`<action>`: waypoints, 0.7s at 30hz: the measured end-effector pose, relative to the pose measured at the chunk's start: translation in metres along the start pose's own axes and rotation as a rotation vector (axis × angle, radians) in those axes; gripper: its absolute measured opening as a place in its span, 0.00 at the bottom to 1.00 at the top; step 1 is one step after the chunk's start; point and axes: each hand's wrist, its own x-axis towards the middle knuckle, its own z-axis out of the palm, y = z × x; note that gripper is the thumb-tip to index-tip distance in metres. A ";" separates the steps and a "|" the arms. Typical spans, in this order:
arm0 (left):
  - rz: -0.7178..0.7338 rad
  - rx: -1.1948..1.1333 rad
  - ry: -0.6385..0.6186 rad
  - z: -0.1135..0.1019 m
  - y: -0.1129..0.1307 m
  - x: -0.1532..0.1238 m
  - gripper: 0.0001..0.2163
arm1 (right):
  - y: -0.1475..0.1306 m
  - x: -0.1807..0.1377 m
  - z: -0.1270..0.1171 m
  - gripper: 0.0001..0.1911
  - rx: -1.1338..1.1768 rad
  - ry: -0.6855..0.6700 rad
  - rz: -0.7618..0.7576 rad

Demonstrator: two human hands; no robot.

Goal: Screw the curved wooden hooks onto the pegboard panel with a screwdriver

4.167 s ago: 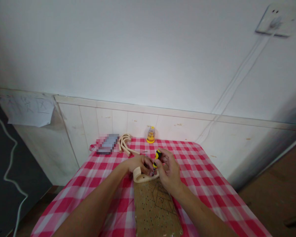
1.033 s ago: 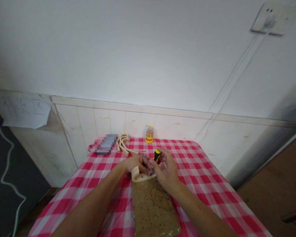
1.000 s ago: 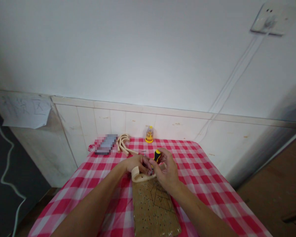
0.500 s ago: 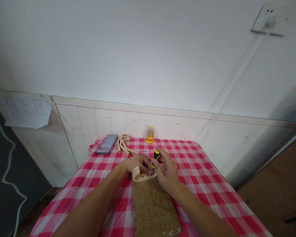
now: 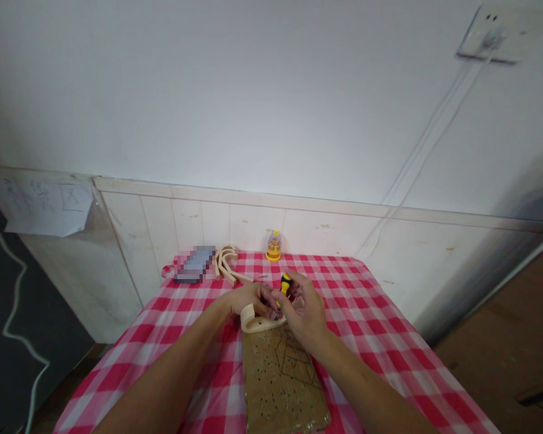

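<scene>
A small yellow-and-black screwdriver (image 5: 285,283) stands tilted in my right hand (image 5: 308,314), its fingers closed round the handle. The shaft points down at a curved pale wooden piece (image 5: 252,324), which has a dark hole near its bent left end. Behind that bend, my left hand (image 5: 254,298) is closed on the wooden piece, fingertips close to the screwdriver's tip. Whether those fingertips also pinch a screw is too small to tell. Under the wooden piece lies a brown, taped board (image 5: 283,381) with many small holes and drawn lines.
More curved wooden pieces (image 5: 227,264) lie at the back left beside a blurred-out phone-like slab (image 5: 195,265). A yellow-based clear bit holder (image 5: 274,246) stands by the wall. Red-and-white checked cloth (image 5: 366,337) covers the table. A plugged-in socket (image 5: 489,36) hangs upper right.
The screwdriver handle has turned, now showing more yellow, and leans a little differently. Right fingers have shifted slightly on it. My left hand and the wooden piece keep their places; the view shifts slightly.
</scene>
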 end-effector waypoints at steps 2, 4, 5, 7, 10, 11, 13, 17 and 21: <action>0.004 0.003 0.003 0.000 0.001 -0.001 0.20 | 0.002 0.000 0.000 0.21 0.001 0.009 -0.007; 0.007 0.009 0.004 0.000 0.003 -0.001 0.20 | 0.002 0.000 0.000 0.21 0.008 0.012 -0.015; 0.008 0.013 0.003 0.000 0.004 -0.002 0.20 | 0.002 -0.001 0.000 0.21 0.013 0.007 -0.017; 0.012 0.023 -0.001 0.000 0.005 -0.002 0.19 | 0.003 -0.003 0.000 0.21 0.025 -0.013 -0.017; 0.026 0.033 -0.010 0.000 0.006 -0.001 0.20 | 0.004 -0.008 0.000 0.22 0.073 -0.048 -0.008; 0.030 0.036 -0.012 0.000 0.006 0.000 0.20 | 0.005 -0.009 0.000 0.23 0.090 -0.053 -0.002; 0.033 0.044 -0.011 -0.001 0.006 0.000 0.21 | 0.006 -0.011 0.001 0.23 0.101 -0.058 0.011; 0.031 0.062 0.000 -0.002 0.002 0.001 0.20 | 0.006 -0.009 0.002 0.23 0.035 -0.031 -0.006; 0.020 0.074 0.008 -0.004 -0.001 0.002 0.20 | 0.002 -0.003 0.000 0.22 0.002 -0.011 -0.025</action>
